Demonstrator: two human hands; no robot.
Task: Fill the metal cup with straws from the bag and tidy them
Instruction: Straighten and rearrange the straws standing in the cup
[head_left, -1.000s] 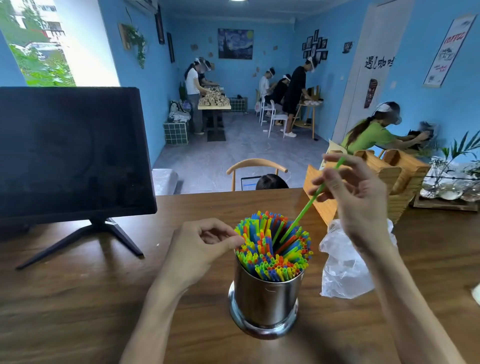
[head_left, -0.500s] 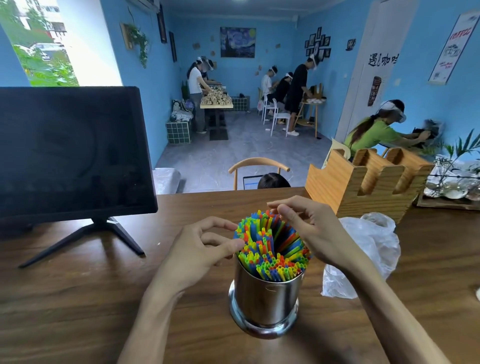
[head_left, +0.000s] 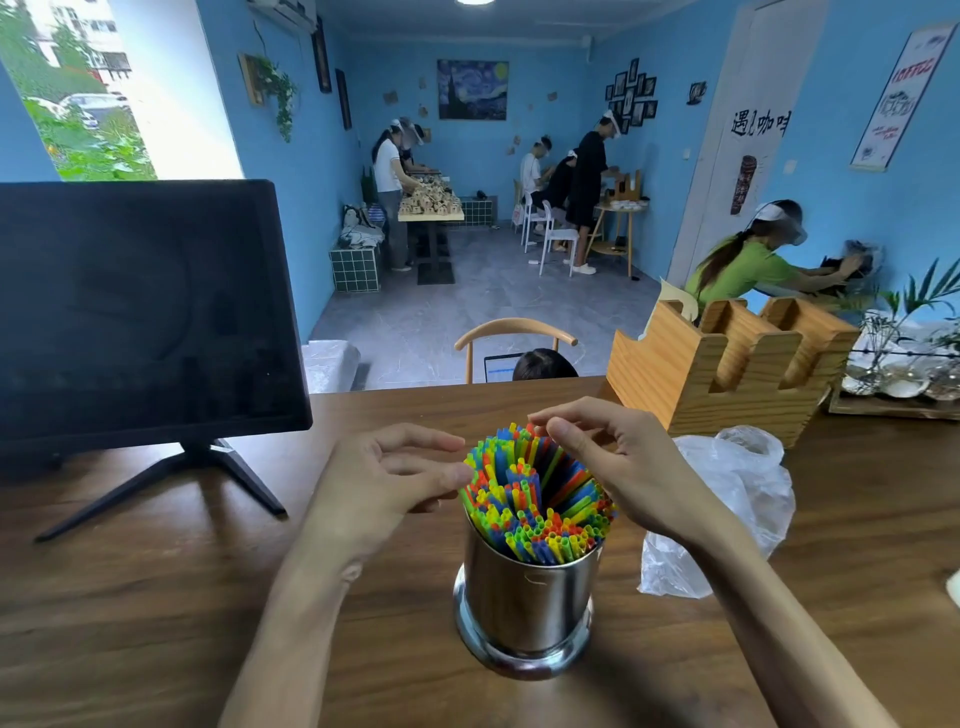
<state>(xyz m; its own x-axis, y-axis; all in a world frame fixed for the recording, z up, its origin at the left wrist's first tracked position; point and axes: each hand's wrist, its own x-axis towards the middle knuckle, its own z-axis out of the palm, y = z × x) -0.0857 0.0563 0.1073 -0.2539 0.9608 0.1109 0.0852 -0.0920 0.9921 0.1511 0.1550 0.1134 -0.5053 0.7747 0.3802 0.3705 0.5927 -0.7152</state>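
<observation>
Flanking the cup (head_left: 527, 597), both hands touch the straws (head_left: 537, 499). Left hand (head_left: 384, 480) spread loose, right hand (head_left: 623, 475) relaxed, fingertips on top

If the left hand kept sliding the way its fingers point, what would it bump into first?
Most likely the straws: the left hand points right, fingertips about at the bundle's near edge above the metal cup. Depth is uncertain.
</observation>
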